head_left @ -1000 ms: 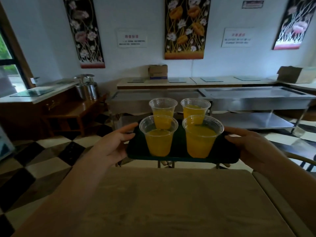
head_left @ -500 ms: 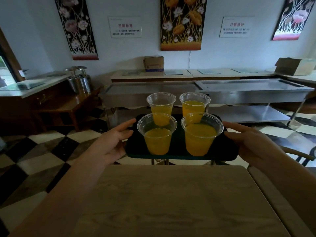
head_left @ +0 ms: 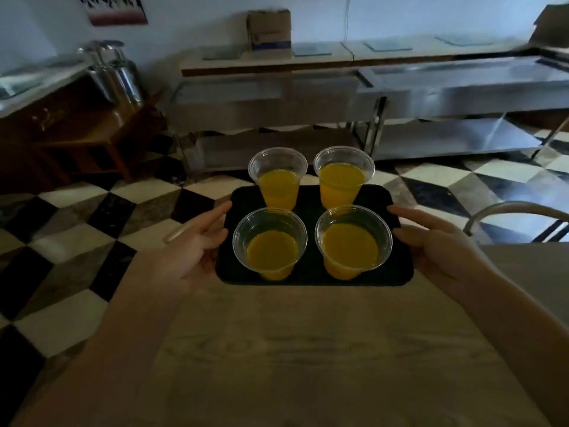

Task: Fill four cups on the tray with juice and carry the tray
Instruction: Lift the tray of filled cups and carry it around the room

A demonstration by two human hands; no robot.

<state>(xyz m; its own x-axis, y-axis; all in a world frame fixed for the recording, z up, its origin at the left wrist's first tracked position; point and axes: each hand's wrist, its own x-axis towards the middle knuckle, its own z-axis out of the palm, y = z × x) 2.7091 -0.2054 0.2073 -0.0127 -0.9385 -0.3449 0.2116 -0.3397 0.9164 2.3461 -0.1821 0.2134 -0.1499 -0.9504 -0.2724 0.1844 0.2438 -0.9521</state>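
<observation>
A dark tray (head_left: 311,198) is held level over the far edge of a wooden table (head_left: 308,349). My left hand (head_left: 187,254) grips its left edge and my right hand (head_left: 437,251) grips its right edge. Several clear plastic cups of orange juice stand upright on it in two rows: far left cup (head_left: 278,180), far right cup (head_left: 342,178), near left cup (head_left: 270,243), near right cup (head_left: 352,241). Each cup is partly filled.
Beyond the table lies a black-and-white checkered floor (head_left: 92,226). Steel counters (head_left: 431,87) run along the back wall. A wooden cabinet (head_left: 61,127) with metal pots (head_left: 117,72) stands at left. A chair back (head_left: 517,211) curves at right.
The view has tilted downward, so the wall pictures have left the frame. The tray now appears from above, lower and nearer the table's far edge. Both hands keep their grip.
</observation>
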